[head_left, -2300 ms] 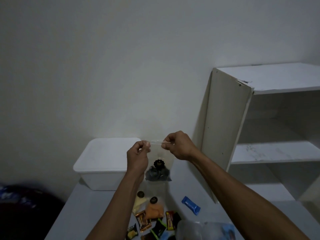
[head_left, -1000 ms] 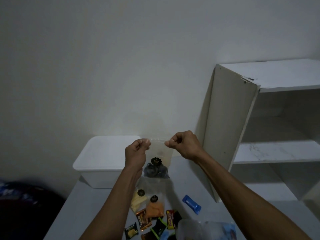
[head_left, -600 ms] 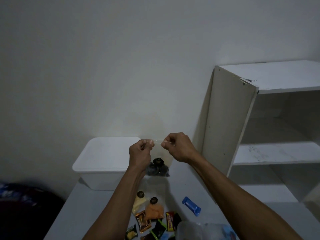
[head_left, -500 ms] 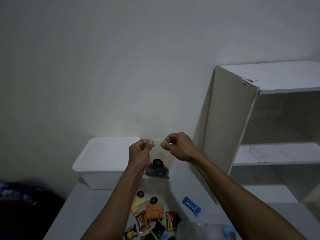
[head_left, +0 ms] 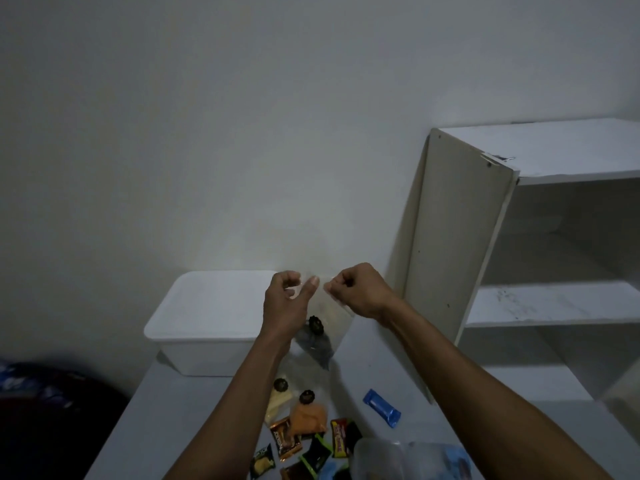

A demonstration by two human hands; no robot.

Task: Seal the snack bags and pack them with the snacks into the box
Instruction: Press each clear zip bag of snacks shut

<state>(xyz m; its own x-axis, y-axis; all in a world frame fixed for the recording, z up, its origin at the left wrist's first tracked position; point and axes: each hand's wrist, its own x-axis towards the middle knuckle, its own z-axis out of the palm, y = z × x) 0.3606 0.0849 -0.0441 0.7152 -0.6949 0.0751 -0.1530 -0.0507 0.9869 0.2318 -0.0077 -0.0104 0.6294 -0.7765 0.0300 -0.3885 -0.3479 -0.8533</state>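
White shelf unit beside the table

table: pale grey, dim light | far left: white lidded box | near centre: yellow bag + orange bag, dark caps, then small snack packets | right: blue wrapper | near edge: clear bags

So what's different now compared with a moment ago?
The left hand has opened and let go of the bag, which now hangs tilted from the right hand alone. The box and the snacks on the table haven't moved.
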